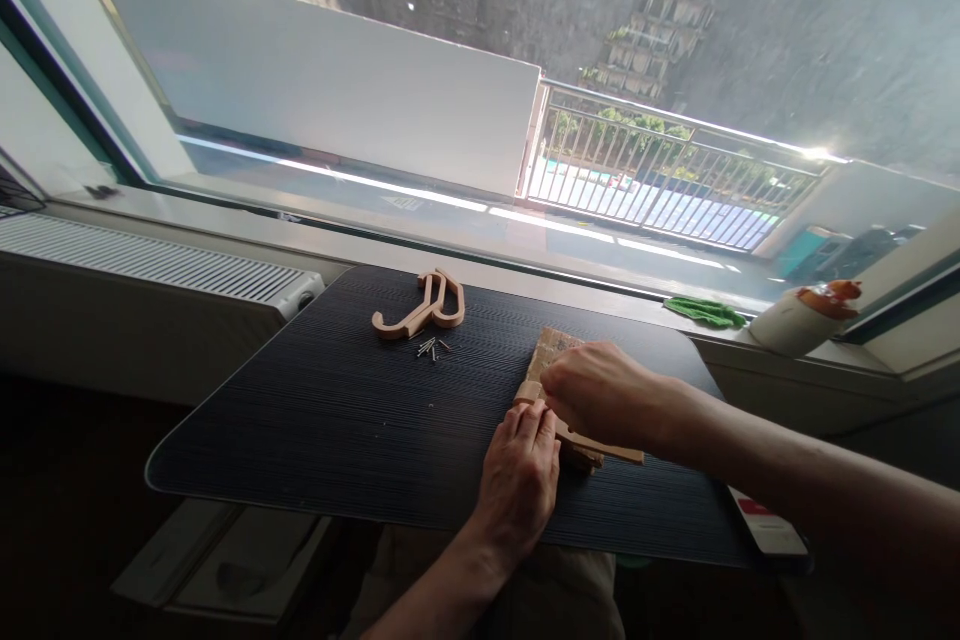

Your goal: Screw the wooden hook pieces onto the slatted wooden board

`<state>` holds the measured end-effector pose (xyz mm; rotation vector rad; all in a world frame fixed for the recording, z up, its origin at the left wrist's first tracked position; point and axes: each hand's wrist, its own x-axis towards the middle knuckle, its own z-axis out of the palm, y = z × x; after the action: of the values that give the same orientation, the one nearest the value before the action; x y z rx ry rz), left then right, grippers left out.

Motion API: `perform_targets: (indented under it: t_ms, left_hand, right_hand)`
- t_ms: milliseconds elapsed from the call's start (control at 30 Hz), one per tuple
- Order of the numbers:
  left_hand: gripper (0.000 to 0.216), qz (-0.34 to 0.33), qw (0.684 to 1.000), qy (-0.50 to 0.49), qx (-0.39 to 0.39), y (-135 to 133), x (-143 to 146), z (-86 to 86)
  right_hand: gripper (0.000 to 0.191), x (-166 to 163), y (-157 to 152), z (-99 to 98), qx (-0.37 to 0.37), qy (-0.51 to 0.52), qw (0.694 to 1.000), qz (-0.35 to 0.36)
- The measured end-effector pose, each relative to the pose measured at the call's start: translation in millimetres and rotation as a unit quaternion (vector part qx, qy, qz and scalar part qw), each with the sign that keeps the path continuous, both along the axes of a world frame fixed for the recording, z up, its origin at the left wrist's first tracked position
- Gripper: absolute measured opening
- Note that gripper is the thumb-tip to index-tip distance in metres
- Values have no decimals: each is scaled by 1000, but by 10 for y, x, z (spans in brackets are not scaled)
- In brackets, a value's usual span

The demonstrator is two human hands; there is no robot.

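My left hand (520, 475) lies flat on the dark table (315, 420), fingers stretched out and pressing on the near end of a flat wooden piece (615, 452). My right hand (600, 392) is curled over the same wooden assembly, just in front of a brown perforated board (551, 345); what its fingers pinch is hidden. Further back lie curved hook-shaped wooden parts (424, 308) and a small cluster of metal screws (431, 348).
A radiator (150, 265) runs along the left under the window sill. On the sill at right lie a green cloth (705, 312) and a white cup with an orange thing on it (799, 318). A phone-like card (765, 520) sits at the table's right near edge.
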<state>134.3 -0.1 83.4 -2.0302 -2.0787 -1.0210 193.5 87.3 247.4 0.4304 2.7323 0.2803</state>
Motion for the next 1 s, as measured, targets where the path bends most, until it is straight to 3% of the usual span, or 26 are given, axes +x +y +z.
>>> perform_targets:
  t_ms: [100, 333, 567, 767, 900, 1000]
  left_hand:
    - [33, 0, 1000, -4, 2, 1, 0, 13]
    - [33, 0, 1000, -4, 0, 0, 1, 12]
    - [35, -5, 1000, 7, 9, -1, -2, 9]
    - [37, 6, 1000, 8, 4, 4, 18, 5]
    - [37, 4, 1000, 7, 7, -4, 19, 15]
    - [36, 7, 1000, 4, 5, -4, 20, 1]
  right_hand:
    - [19, 13, 30, 44, 10, 15, 999, -27]
    - [17, -36, 3, 128, 38, -18, 999, 19]
    - [19, -24, 103, 43, -4, -37, 999, -11]
    - [27, 83, 197, 25, -8, -9, 996, -90]
    - [25, 93, 166, 138, -48, -5, 997, -66]
    - [24, 74, 181, 187, -34, 1, 999, -31]
